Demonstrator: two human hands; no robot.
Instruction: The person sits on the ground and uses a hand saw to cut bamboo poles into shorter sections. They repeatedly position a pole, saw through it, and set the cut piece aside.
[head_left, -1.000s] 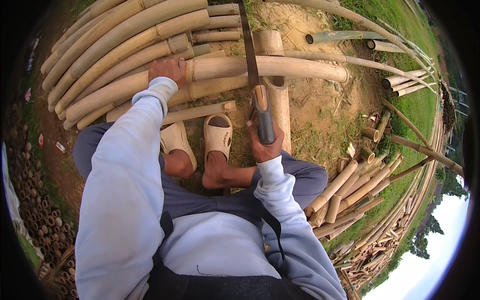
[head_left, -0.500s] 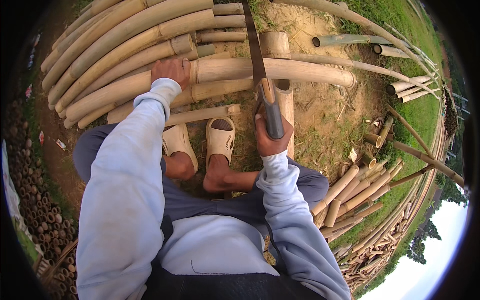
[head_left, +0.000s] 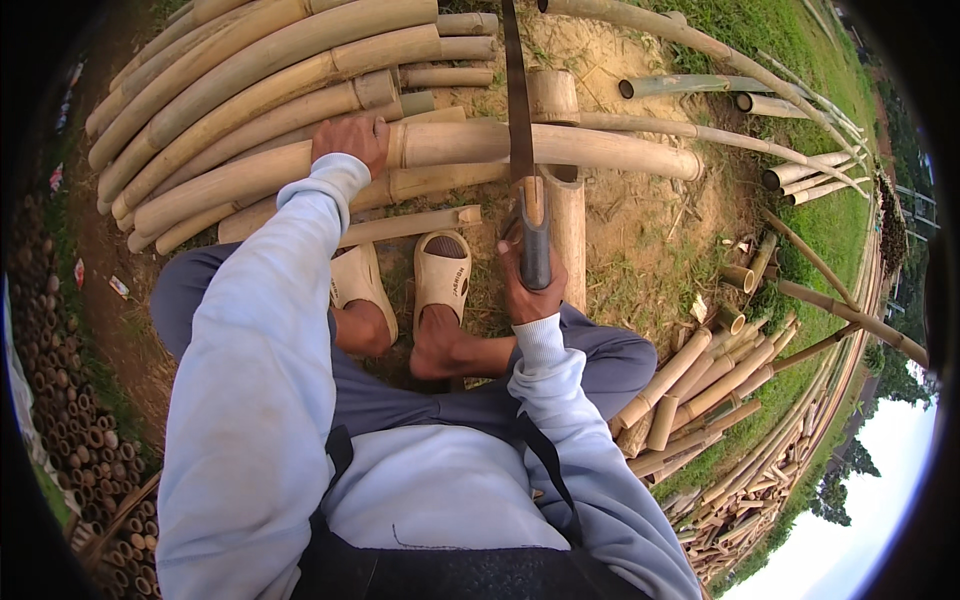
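Observation:
A pale bamboo pole [head_left: 620, 150] lies crosswise in front of me, its cut end toward the right. My left hand [head_left: 350, 142] is closed over it, left of a node. In my right hand [head_left: 528, 288] is the grip of a handsaw [head_left: 518, 105]. The saw's dark blade crosses the pole and points away from me; whether its teeth have entered the bamboo, I cannot tell. Beneath the pole, near the blade, is a short bamboo piece [head_left: 568, 235] with an open end, and another upright-looking bamboo section [head_left: 553, 97] shows just beyond.
Long bamboo poles [head_left: 270, 60] are stacked at far left. Cut bamboo pieces [head_left: 690, 385] lie at right, beside a slanted bamboo frame [head_left: 850, 315]. My sandalled feet [head_left: 440, 285] are close below the pole. Many short bamboo rings [head_left: 95, 440] are piled at lower left.
The saw has swung more upright, its handle drawn slightly left and toward me with my right hand. My left hand keeps its place on the pole; the whole view has shifted a little.

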